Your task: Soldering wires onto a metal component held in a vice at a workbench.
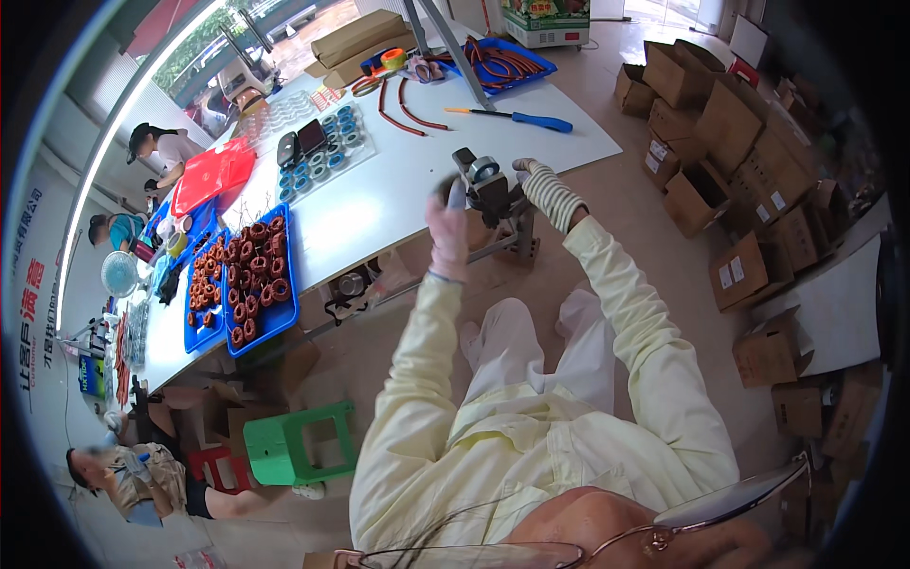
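Observation:
A small grey metal bench device with a round part on top stands at the table's near edge. On its left side is my left hand, in a pinkish glove with greyish fingertips. Its fingers are closed by a dark brown curved piece, too blurred to make out. My right hand, in a cream-and-grey striped glove, is bent in toward the device's right side. Its dark fingertips curl there, and what they grip is hidden.
Blue trays of reddish-brown rings lie left on the white table. Beyond the device are a blue-handled tool and reddish tubes. Cardboard boxes crowd the right floor; a green stool stands left. Several people work at left.

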{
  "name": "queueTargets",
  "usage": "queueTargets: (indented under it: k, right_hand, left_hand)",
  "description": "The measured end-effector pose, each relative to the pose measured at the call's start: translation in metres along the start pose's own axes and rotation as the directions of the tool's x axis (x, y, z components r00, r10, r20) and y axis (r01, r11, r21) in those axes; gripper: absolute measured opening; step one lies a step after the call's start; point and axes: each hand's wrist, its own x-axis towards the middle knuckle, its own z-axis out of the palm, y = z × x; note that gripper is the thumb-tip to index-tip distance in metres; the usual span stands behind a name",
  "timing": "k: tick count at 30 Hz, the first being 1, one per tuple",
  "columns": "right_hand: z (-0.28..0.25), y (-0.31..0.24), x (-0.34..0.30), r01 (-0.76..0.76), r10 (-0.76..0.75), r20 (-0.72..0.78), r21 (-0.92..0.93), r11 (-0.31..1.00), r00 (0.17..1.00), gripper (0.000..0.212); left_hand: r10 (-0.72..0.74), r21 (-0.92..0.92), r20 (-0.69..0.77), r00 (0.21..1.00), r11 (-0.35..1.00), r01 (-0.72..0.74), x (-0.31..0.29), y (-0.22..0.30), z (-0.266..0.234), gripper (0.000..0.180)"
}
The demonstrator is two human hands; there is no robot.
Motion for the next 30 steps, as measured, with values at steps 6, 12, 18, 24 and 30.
queueTargets:
  k: [6,12,18,24,30]
  right_hand:
    - [0.01,-0.037,-0.019,-0.276,0.217,0.273,0.201,0.94,0.937,0.022]
    - [0.022,-0.013,-0.013,-0.284,0.189,0.284,0.342,0.896,0.94,0.027]
    - [0.036,0.007,-0.009,-0.312,0.219,0.246,0.457,0.833,0.944,0.031]
    - [0.025,0.03,-0.004,-0.046,-0.079,0.224,0.505,0.862,0.971,0.033]
    - [-0.016,0.054,0.064,0.324,-0.276,-0.48,0.018,0.946,0.832,0.025]
  left_hand:
    - [-0.404,0.091,0.107,0.909,0.914,0.395,-0.057,-0.067,-0.005,0.027]
    - [-0.555,-0.11,0.316,0.769,0.784,0.611,-0.048,-0.034,-0.002,0.024]
    - [-0.576,0.007,0.285,0.766,0.8,0.6,-0.04,-0.034,-0.004,0.029]
    - [-0.586,0.39,0.587,0.558,0.809,0.439,-0.004,-0.003,-0.036,0.027]
    - [-0.527,0.401,0.329,0.784,0.829,0.389,0.041,-0.008,-0.065,0.025]
